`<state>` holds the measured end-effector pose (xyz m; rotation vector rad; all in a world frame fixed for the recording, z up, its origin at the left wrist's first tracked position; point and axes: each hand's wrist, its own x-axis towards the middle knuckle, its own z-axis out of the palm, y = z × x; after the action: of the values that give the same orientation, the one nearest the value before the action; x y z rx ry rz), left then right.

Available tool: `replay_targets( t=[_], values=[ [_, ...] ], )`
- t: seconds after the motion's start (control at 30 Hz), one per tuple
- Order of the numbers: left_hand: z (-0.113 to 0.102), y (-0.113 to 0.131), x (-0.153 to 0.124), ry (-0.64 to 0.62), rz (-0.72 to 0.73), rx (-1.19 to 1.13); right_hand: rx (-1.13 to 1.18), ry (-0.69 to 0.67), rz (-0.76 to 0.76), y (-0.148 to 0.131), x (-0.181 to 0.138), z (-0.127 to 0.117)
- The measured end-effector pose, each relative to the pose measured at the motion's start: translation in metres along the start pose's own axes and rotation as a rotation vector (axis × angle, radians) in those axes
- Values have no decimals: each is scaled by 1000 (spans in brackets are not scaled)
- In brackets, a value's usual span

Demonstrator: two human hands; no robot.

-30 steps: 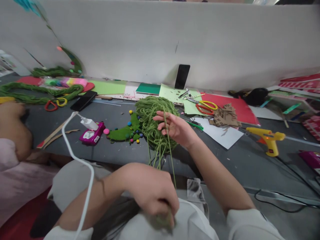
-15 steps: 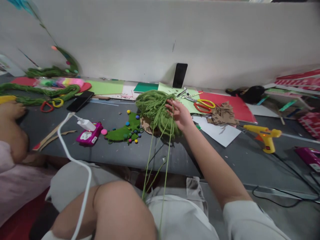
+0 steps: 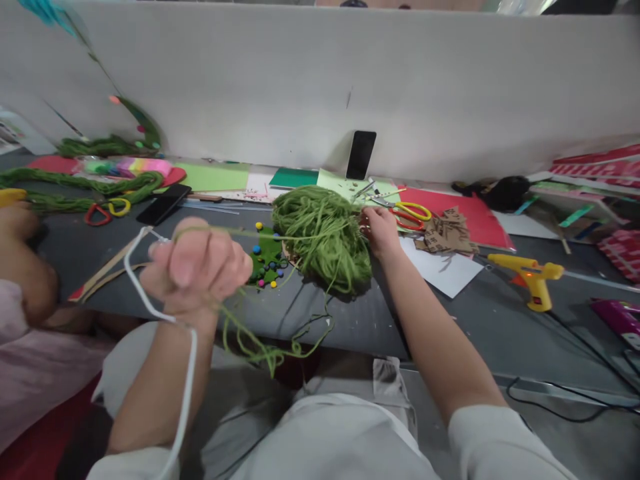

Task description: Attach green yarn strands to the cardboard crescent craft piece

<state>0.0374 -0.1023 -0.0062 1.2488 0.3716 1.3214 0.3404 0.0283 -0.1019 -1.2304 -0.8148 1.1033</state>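
A big loose bundle of green yarn (image 3: 320, 240) lies mid-table. My left hand (image 3: 200, 263), slightly blurred, is raised in a fist left of it, gripping a strand that stretches across to the bundle. More loose strands (image 3: 265, 350) dangle below that fist past the table edge. At the bundle's right edge, my right hand (image 3: 381, 230) has its fingers curled against the yarn; the fingertips are partly hidden. Behind my left fist shows part of a green felt crescent (image 3: 269, 250) with coloured pompoms.
Scissors (image 3: 413, 212) and torn cardboard (image 3: 447, 232) lie beyond my right hand. A yellow glue gun (image 3: 533, 275) rests farther right. A phone (image 3: 361, 155) leans on the wall. A white cable (image 3: 187, 380) crosses my left forearm. Another person's hand (image 3: 17, 223) is at far left.
My left hand has come up from below the table edge with yarn, pulling strands leftward. My right hand has shifted right, from on top of the bundle to its edge, with fingers more curled.
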Motion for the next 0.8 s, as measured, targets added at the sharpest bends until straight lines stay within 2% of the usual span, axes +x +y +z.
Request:
replay_targets(
  t=[0.03, 0.1, 0.17, 0.2, 0.23, 0.37, 0.43, 0.53, 0.6, 0.7, 0.77, 0.8],
  values=[
    [-4, 0, 6, -36, 62, -70, -62, -24, 15, -2, -3, -2],
    [-11, -1, 14, -39, 111, -134, -127, -167, 100, -7, -7, -7],
    [-16, 0, 17, -28, 101, -161, -64, -310, 210, -14, -9, -13],
    [-19, 1, 18, -42, 102, -189, 14, -333, 257, -17, -9, -16],
    [-23, 2, 18, -61, 107, -225, 115, -310, 288, -19, -7, -19],
    [-43, 8, 20, -62, 177, -378, 422, -70, 299, -24, 1, -26],
    [-51, 11, 20, -14, 207, -413, 484, -67, 287, -24, 2, -28],
    [-52, 15, 19, 148, 228, -406, 463, -152, 255, -23, -1, -28],
    [-47, 16, 18, 232, 238, -381, 314, -247, 172, -21, -9, -27],
    [-39, 17, 16, 300, 238, -344, -168, -515, -71, -12, -34, -19],
    [-37, 18, 16, 279, 235, -330, -550, -704, -234, 0, -57, -5],
    [-37, 18, 16, 252, 229, -326, -691, -699, -308, 7, -68, 4]
  ],
)
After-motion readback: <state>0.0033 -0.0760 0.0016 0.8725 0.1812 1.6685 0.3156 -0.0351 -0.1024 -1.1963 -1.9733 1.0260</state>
